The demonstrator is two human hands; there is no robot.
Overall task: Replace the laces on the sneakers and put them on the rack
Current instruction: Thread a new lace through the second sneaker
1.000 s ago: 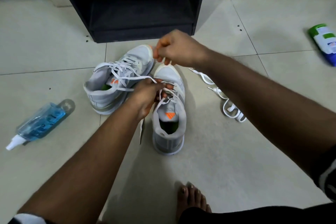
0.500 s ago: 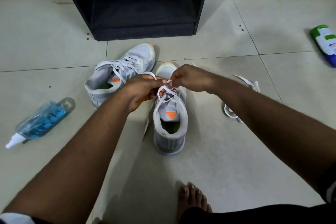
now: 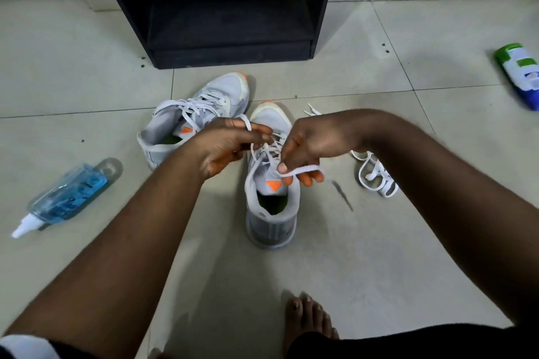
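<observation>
Two grey sneakers with orange tongue marks stand on the tiled floor. The left sneaker (image 3: 204,114) is laced and lies at an angle. The right sneaker (image 3: 271,213) points away from me, its white lace (image 3: 303,169) partly threaded. My left hand (image 3: 227,146) pinches one end of that lace above the eyelets. My right hand (image 3: 309,146) pinches the other end, which loops over its fingers. Behind the shoes stands the black rack (image 3: 230,46), its low shelf bare.
Loose white laces (image 3: 376,175) lie on the floor right of the shoes. A blue spray bottle (image 3: 67,198) lies at the left, a green-capped bottle (image 3: 522,73) at the far right. My bare foot (image 3: 306,318) rests at the bottom.
My right hand came back from the toe of the right sneaker to its tongue and drew a loop of lace toward me. My left hand stayed at the eyelets.
</observation>
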